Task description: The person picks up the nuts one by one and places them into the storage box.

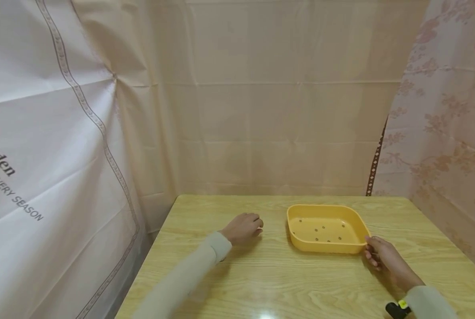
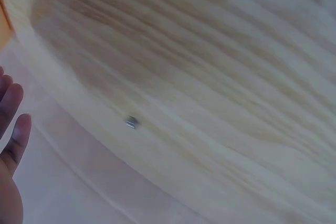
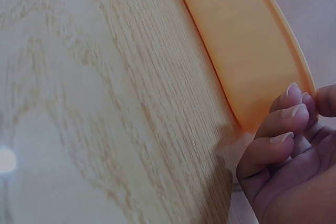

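A shallow yellow plastic tray (image 1: 327, 247) with rounded corners sits on the wood-grain table, several small ring-like pieces (image 1: 316, 230) scattered over its floor. My right hand (image 1: 386, 260) pinches its near right corner, thumb on the rim and fingertips against the outer wall (image 3: 247, 51), as the right wrist view shows. To the left of the tray, my left hand (image 1: 242, 228) hovers low over the table with relaxed fingers and nothing in them. In the left wrist view a tiny shiny metal piece (image 2: 132, 122) lies on the tabletop near its edge, apart from the fingers (image 2: 20, 135).
The light wood-grain table (image 1: 269, 279) has rounded far corners. Behind it hangs a beige cloth (image 1: 269, 110), with a printed white sheet (image 1: 53, 146) at the left and a floral one (image 1: 457, 133) at the right. A black device (image 1: 397, 310) is by my right wrist.
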A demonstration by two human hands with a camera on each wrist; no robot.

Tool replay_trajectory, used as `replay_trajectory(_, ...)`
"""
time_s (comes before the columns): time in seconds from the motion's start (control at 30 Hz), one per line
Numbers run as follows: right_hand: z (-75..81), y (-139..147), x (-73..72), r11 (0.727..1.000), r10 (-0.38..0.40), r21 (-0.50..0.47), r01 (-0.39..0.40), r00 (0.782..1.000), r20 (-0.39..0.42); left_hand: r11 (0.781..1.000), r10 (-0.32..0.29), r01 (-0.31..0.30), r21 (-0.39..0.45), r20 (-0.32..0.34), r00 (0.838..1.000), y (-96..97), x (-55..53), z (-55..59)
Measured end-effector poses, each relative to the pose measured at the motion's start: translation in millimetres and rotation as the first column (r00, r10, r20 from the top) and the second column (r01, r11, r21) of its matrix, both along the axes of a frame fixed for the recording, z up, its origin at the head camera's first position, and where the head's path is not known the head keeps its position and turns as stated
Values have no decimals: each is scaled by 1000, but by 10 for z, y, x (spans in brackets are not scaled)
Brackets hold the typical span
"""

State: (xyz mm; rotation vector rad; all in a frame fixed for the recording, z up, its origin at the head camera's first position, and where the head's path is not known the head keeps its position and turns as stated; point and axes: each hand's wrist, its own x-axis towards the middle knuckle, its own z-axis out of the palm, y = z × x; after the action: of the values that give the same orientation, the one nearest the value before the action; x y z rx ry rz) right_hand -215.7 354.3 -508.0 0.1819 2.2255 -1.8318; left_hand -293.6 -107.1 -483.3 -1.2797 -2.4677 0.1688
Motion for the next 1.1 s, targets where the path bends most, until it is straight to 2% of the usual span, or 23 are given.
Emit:
replay_trajectory(0.13,10,-11,5,1000,6,3,-6,1000,11,999,32,-32,12,10,999,-183,-1,-46)
replay_trajectory(0.3,33,-16,7,1000,6,-7,-6,1000,14,998,42,-42,46,8,999,-415,10,-79)
replay_trajectory(0.53,26,-25,25,1000,7,1,-7,1000,5,993,111,-112,41,31,993,-721,56,-93)
replay_trajectory(0.63,25,-12,29,1000,8,9,-8,1000,-1,991,122,-123,51,28,992,-828,72,-100)
replay_trajectory(0.8,29,6,16,1000,18,4,-18,1000,-7,990,124,-126,65,24,992,-959,90,-112)
replay_trajectory(0.93,36,-4,5,1000,25,10,-25,1000,-6,989,128,-131,67,48,991,-1034,130,-109)
replay_trajectory(1.1,49,-4,9,1000,19,13,-19,1000,3,987,155,-158,41,60,986,-1088,181,-101)
